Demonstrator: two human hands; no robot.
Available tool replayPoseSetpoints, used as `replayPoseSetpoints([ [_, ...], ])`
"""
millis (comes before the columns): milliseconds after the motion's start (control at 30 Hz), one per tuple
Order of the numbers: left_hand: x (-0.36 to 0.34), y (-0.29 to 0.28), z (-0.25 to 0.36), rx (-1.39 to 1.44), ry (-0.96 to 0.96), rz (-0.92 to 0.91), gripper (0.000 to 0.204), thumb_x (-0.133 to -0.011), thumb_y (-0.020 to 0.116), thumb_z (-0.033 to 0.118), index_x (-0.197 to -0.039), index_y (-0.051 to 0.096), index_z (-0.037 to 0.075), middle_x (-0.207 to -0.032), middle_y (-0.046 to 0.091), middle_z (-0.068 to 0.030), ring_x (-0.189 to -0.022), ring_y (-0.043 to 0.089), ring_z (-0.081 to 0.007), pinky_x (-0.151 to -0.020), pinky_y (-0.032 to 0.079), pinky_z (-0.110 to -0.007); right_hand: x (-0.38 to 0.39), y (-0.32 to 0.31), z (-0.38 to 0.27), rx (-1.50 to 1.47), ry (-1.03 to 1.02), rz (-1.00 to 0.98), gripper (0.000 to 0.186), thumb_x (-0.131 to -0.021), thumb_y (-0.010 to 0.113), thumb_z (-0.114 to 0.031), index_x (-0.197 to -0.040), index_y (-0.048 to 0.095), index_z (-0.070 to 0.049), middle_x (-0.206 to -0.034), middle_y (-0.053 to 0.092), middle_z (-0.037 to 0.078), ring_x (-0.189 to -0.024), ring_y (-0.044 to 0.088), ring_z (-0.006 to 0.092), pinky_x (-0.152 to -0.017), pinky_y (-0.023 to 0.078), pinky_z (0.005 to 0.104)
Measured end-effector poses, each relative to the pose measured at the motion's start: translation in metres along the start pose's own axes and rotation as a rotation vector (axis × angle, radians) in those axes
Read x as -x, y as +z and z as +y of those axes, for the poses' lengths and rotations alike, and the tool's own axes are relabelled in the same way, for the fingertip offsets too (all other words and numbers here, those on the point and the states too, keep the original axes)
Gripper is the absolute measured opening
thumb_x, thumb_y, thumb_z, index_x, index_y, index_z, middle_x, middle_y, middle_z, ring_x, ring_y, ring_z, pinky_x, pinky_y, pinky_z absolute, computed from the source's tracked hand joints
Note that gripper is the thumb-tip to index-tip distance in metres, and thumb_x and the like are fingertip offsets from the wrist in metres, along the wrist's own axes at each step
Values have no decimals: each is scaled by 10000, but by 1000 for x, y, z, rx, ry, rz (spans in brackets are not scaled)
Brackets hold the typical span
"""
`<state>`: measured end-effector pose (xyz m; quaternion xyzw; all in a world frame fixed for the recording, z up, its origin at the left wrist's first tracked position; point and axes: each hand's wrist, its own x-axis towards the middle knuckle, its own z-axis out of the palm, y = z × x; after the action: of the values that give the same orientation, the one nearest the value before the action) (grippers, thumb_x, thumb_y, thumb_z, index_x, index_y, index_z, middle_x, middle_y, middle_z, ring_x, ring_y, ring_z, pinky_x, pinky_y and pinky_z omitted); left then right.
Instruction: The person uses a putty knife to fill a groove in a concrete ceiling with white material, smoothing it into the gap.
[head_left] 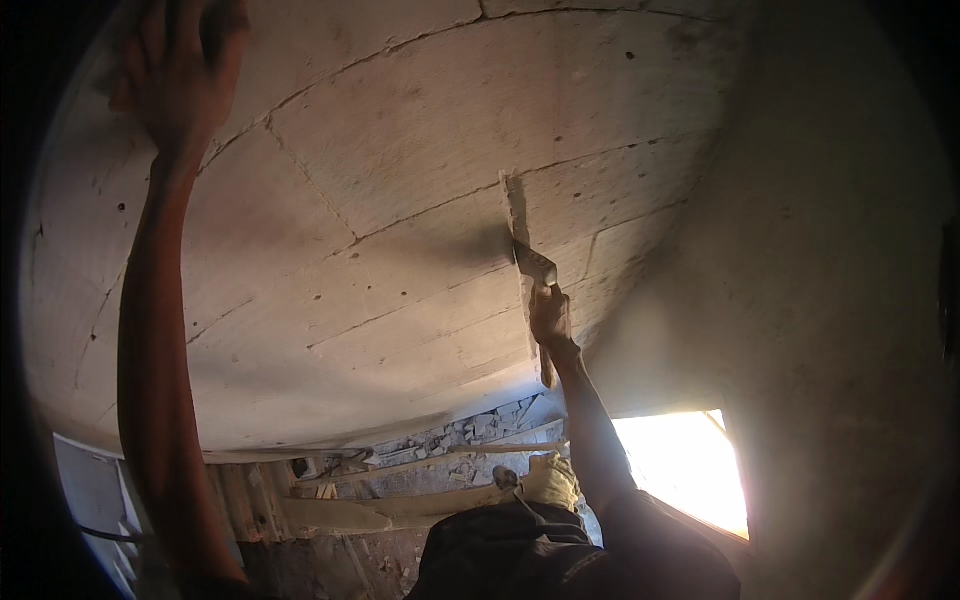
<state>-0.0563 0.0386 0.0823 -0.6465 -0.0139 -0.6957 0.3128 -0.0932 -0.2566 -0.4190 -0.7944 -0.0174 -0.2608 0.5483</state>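
Observation:
My left hand (180,95) lies raised against the pale block wall (430,130) at the upper left, its fingers stretched out, with nothing in it. Near the middle, my right hand (550,318) is closed round a hatchet-like tool (538,264) with a flat metal blade and a handle whose end shows below the fist. The blade's edge meets the wall at a narrow, roughly cut groove (516,205), which runs across a joint between blocks. A dark shadow spreads left from the blade.
A plain, darker wall (800,270) joins at the right, with a bright opening (685,460) low in it. Below are broken rubble (480,428), long wooden boards (400,508) and a yellowish bundle (550,482) near my body.

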Motion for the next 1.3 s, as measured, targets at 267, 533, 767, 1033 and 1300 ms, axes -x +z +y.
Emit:
replayPoseSetpoints([
  [267, -1, -5, 0, -48, -38, -47, 718, -902, 574, 236, -1568, 308, 267, -1623, 285, -47, -1468, 268, -305, -1193, 95, -605, 1, -26, -64, -420, -44, -6, 672, -1005, 305, -643, -833, 535, -37, -518, 465, 21, -436, 491, 147, -424, 316, 321],
  [533, 1, -3, -2, 25, 4, -31, 721, -889, 580, 204, -1563, 326, 222, -1610, 304, -81, -1471, 267, -314, -1189, 107, -595, -28, -18, -65, -265, -9, -61, 793, -944, 279, -772, -756, 496, -33, -491, 431, -2, -417, 444, 120, -393, 292, 323],
  [767, -3, -3, 4, 38, 8, 40, 719, -868, 587, 174, -1549, 360, 206, -1598, 328, -106, -1463, 282, -335, -1180, 131, -584, -39, -14, -67, -130, 52, -78, 726, -994, 301, -686, -839, 550, -22, -558, 491, 21, -470, 481, 115, -430, 344, 310],
  [1033, -2, -10, 9, 144, -41, 33, 714, -860, 589, 198, -1543, 383, 193, -1564, 380, -128, -1412, 355, -356, -1143, 198, -575, -34, -23, -77, -392, -224, 27, 616, -1036, 289, -576, -837, 528, -44, -551, 477, 20, -466, 504, 135, -421, 370, 324],
  [1300, -6, -10, 6, 230, -18, 99, 742, -839, 588, 228, -1547, 367, 213, -1585, 337, -130, -1396, 363, -347, -1118, 244, -563, -33, -28, -39, -66, -135, -132, 460, -1025, 416, -442, -1157, 528, -15, -735, 608, 238, -696, 619, 422, -628, 467, 530],
])
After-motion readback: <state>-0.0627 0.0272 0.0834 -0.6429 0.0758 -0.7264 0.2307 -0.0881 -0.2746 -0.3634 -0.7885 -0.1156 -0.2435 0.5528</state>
